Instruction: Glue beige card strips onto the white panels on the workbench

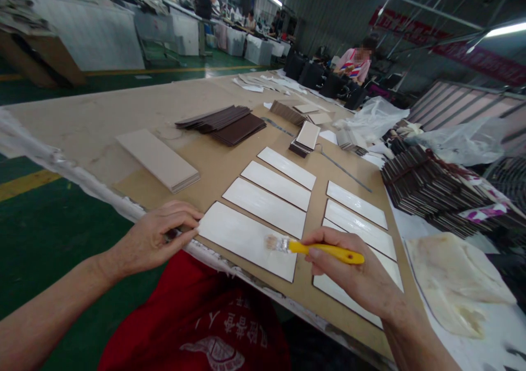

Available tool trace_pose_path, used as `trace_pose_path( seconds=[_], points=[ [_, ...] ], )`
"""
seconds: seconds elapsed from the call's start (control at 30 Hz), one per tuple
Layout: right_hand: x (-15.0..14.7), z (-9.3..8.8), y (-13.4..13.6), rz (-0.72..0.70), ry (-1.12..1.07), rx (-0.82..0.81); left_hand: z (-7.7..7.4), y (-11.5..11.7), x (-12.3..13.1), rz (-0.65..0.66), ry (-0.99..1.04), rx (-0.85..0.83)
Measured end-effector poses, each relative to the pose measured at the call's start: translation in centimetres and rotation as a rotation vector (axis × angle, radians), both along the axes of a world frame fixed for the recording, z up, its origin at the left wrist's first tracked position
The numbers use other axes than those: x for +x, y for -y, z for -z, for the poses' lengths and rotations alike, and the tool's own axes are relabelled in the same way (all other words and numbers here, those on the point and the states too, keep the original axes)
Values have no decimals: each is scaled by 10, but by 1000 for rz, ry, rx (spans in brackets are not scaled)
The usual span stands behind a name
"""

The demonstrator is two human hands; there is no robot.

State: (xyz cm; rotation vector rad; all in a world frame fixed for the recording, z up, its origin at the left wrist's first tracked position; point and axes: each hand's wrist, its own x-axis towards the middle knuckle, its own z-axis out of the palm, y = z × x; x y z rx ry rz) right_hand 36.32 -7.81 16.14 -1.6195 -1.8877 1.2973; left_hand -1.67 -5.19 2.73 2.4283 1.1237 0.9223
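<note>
My right hand (349, 269) is closed around the yellow handle of a paintbrush (324, 250). Its pale bristles touch the white face of a rectangular panel (242, 237) nearest me. At that panel's left end, the thumb and fingers of my left hand (162, 231) pinch the edge. Behind it lie several similar white panels (267, 206) with dark edges, laid in a row. A second row of white panels (361, 228), some glossy and wet-looking, runs on the right, and my right hand and forearm partly cover its near ones.
A stack of beige boards (158, 160) lies at left, with dark brown pieces (238, 130) behind. Thin metal strips (345, 168) rest farther back. Right stand piled dark panels (435, 184) and a stained cloth (456, 283). A person (355, 64) works beyond the table.
</note>
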Motion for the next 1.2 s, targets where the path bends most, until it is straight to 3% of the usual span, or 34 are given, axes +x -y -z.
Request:
trace_pose_path(
  seconds=[0.2, 0.3, 0.5, 0.67, 0.97, 1.1, 1.2],
  points=[
    [-7, 15, 4, -310, 1, 317, -1, 2, 1, -10, -12, 10],
    [7, 14, 10, -364, 39, 346, -4, 3, 2, -19, -32, -7],
    [38, -3, 26, -322, 130, 258, -3, 2, 0, -5, -63, 19],
    [43, -12, 32, -170, 123, 333, 3, 0, -4, 3, -62, 36],
    [8, 12, 31, -218, 80, 283, 2, 0, -1, 0, -48, 42],
    [-11, 18, 12, -128, -60, 276, 1, 0, 0, 5, -18, 31],
    [-30, 22, -14, -147, -131, 269, 0, 0, 0, 18, 0, 18]
  ],
)
